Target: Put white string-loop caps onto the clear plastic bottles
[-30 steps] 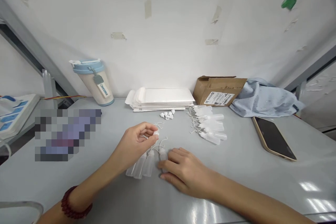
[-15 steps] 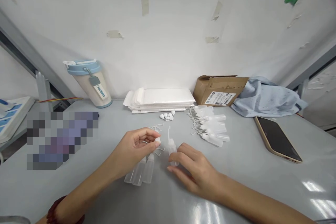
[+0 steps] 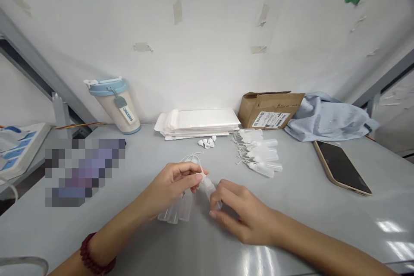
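Observation:
My right hand (image 3: 241,211) grips the body of a small translucent squeeze bottle (image 3: 208,188), which tilts toward the left. At its top, the thumb and fingertips of my left hand (image 3: 179,180) pinch a small white cap (image 3: 202,176), mostly hidden by the fingers. A thin white strip rises from the bottle's neck beside those fingertips. Several similar bottles (image 3: 185,208) lie under and just below my left hand, their upper parts covered by it. Farther back is a small heap of loose white caps (image 3: 207,142).
More bottles with thin strips (image 3: 262,155) lie to the right. White padded mailers (image 3: 203,120), a cardboard box (image 3: 270,110) and a light blue cloth (image 3: 326,116) stand along the wall. A phone (image 3: 343,166) lies right; a tumbler (image 3: 118,105) and a blurred-out item (image 3: 93,168) are left.
My left hand has moved right with the cap, to the top of the bottle. The bottle, fairly upright before, now leans left in my right hand. The view has shifted slightly.

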The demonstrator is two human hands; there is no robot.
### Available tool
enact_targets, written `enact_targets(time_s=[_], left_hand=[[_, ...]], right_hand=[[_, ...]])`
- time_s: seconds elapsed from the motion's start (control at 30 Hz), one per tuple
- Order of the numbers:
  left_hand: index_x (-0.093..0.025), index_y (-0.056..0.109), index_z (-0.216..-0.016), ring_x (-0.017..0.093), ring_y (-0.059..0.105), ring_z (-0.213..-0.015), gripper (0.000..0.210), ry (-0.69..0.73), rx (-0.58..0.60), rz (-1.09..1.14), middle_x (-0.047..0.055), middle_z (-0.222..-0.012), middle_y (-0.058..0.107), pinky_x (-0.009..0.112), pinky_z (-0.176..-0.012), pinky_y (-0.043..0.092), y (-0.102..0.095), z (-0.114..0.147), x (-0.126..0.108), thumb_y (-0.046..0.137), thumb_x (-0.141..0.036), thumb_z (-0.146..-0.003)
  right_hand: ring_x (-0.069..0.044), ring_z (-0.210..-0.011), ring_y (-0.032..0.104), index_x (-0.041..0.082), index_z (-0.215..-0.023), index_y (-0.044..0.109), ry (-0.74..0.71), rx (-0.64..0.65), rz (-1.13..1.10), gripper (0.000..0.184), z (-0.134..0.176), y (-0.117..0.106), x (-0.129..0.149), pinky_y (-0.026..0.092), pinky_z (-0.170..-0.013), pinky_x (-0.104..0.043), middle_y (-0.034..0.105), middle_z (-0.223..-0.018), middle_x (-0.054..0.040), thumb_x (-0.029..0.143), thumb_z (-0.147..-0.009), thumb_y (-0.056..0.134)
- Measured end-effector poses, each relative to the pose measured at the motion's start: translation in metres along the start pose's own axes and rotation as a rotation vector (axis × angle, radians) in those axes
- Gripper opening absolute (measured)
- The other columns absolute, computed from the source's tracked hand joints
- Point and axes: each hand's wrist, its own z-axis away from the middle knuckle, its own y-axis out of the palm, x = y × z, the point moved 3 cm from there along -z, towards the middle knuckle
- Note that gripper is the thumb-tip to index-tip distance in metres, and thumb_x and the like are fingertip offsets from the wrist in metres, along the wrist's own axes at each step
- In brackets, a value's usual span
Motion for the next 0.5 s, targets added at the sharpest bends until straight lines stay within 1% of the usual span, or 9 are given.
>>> enact_targets(time_s=[0.1, 0.17, 0.23, 0.3, 0.37, 0.43, 0.5], left_hand=[[-0.020, 0.067, -0.087, 0.011, 0.050, -0.067, 0.021, 0.013, 0.014, -0.022, 0.000, -0.078, 0.060, 0.025, -0.068, 0.044, 0.000, -0.001, 0.000, 0.057, -0.037, -0.083], [-0.019, 0.067, -0.086, 0.011, 0.050, -0.069, 0.021, 0.021, 0.044, -0.032, 0.001, -0.087, 0.062, 0.025, -0.068, 0.045, 0.002, -0.002, 0.001, 0.057, -0.037, -0.082], [-0.019, 0.067, -0.084, 0.012, 0.051, -0.070, 0.022, 0.029, 0.070, -0.046, 0.002, -0.091, 0.063, 0.025, -0.068, 0.045, 0.004, -0.002, 0.002, 0.056, -0.037, -0.083], [-0.019, 0.067, -0.085, 0.012, 0.051, -0.069, 0.023, 0.037, 0.072, -0.057, 0.002, -0.089, 0.062, 0.025, -0.068, 0.045, 0.005, -0.001, 0.003, 0.055, -0.038, -0.083], [-0.019, 0.067, -0.086, 0.012, 0.051, -0.068, 0.024, 0.049, 0.062, -0.062, 0.001, -0.085, 0.061, 0.025, -0.068, 0.045, 0.007, 0.000, 0.003, 0.054, -0.039, -0.084], [-0.019, 0.066, -0.086, 0.012, 0.051, -0.066, 0.024, 0.062, 0.054, -0.066, 0.000, -0.079, 0.060, 0.025, -0.068, 0.045, 0.009, 0.001, 0.003, 0.054, -0.039, -0.084], [-0.019, 0.066, -0.087, 0.012, 0.050, -0.066, 0.023, 0.070, 0.047, -0.061, -0.001, -0.073, 0.057, 0.025, -0.068, 0.044, 0.010, 0.003, 0.002, 0.054, -0.039, -0.084]], right_hand=[[-0.011, -0.067, 0.045, 0.017, -0.086, 0.051, 0.082, 0.057, -0.122, 0.007, 0.000, -0.002, 0.000, 0.037, -0.061, -0.022, 0.051, -0.078, -0.0011, 0.012, -0.081, 0.051], [-0.010, -0.065, 0.045, 0.018, -0.082, 0.052, 0.189, 0.110, -0.263, 0.004, 0.001, -0.003, -0.003, 0.036, -0.058, -0.021, 0.050, -0.075, 0.0006, 0.015, -0.081, 0.053], [-0.009, -0.065, 0.045, 0.018, -0.079, 0.051, 0.295, 0.119, -0.431, 0.005, 0.002, -0.004, -0.007, 0.036, -0.059, -0.021, 0.050, -0.072, 0.0021, 0.017, -0.081, 0.056], [-0.009, -0.066, 0.048, 0.018, -0.078, 0.050, 0.369, 0.090, -0.618, 0.009, 0.002, -0.004, -0.011, 0.037, -0.061, -0.022, 0.052, -0.072, 0.0024, 0.020, -0.081, 0.058], [-0.009, -0.068, 0.051, 0.017, -0.078, 0.048, 0.413, 0.075, -0.807, 0.013, 0.002, -0.004, -0.016, 0.038, -0.061, -0.022, 0.054, -0.071, 0.0019, 0.022, -0.081, 0.059], [-0.010, -0.067, 0.054, 0.017, -0.078, 0.046, 0.432, 0.095, -0.956, 0.017, 0.002, -0.002, -0.020, 0.040, -0.060, -0.022, 0.055, -0.070, 0.0018, 0.024, -0.081, 0.061], [-0.009, -0.064, 0.056, 0.016, -0.078, 0.045, 0.425, 0.133, -1.054, 0.022, 0.002, -0.001, -0.023, 0.041, -0.059, -0.022, 0.057, -0.069, 0.0013, 0.026, -0.079, 0.064]])
